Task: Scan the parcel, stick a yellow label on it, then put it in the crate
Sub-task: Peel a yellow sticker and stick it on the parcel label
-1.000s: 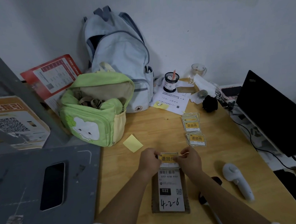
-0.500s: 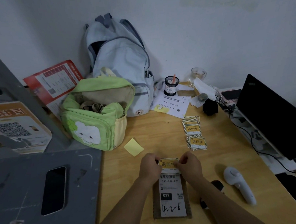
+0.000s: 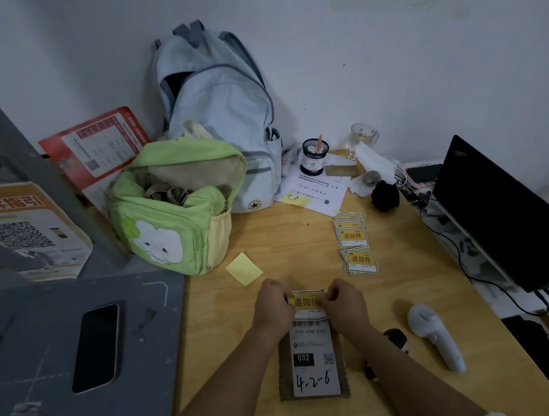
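Fingers of my left hand (image 3: 273,307) and right hand (image 3: 343,305) still pinch the two top corners of the yellow label (image 3: 305,302), now lower on the parcel (image 3: 312,360) at bottom centre of the frame, so sticking seems almost done.

A flat brown parcel (image 3: 311,363) with a white paper is laid on the table. A yellow label (image 3: 305,301) is held at its top end.
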